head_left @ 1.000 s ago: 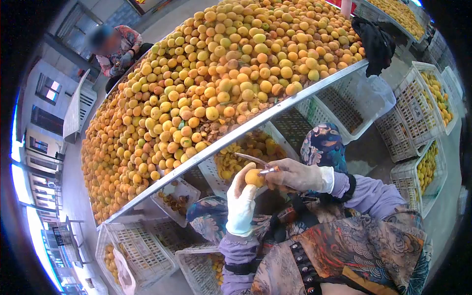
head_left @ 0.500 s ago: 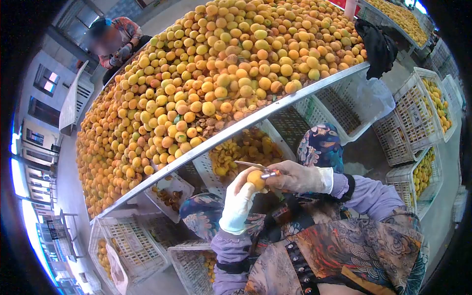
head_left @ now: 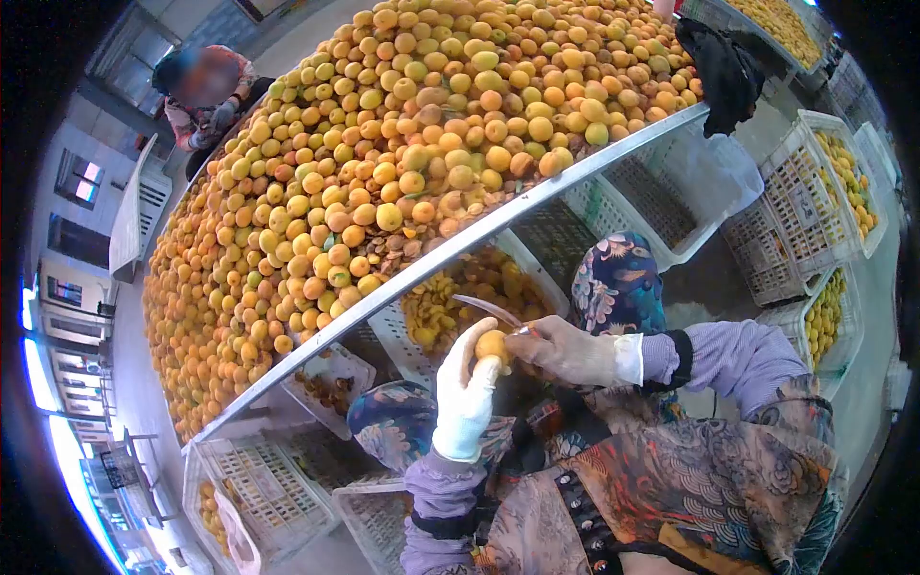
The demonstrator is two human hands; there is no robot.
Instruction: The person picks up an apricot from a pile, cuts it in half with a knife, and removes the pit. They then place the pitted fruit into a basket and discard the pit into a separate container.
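Observation:
My left hand (head_left: 464,395), in a white glove, is closed round a yellow-orange apricot (head_left: 492,346) between thumb and fingers. In my gloved right hand (head_left: 572,353) is a small knife (head_left: 487,308) with a curved blade, which points up and left above the fruit. The right fingertips are right at the apricot's side. Just beyond both hands, under the table edge, a white crate (head_left: 542,274) holds split apricot pieces (head_left: 433,305).
A large heap of apricots (head_left: 383,163) covers the metal-edged table (head_left: 460,244) ahead. Several crates stand around me, including stacked crates (head_left: 788,225) at right and a crate (head_left: 259,484) at lower left. A black cloth (head_left: 721,77) hangs over the corner. Another person (head_left: 206,96) sits at far left.
The knife has swung round the apricot, its blade now lifted and its curve showing more. My left hand keeps hold of the apricot. The whole view has shifted slightly.

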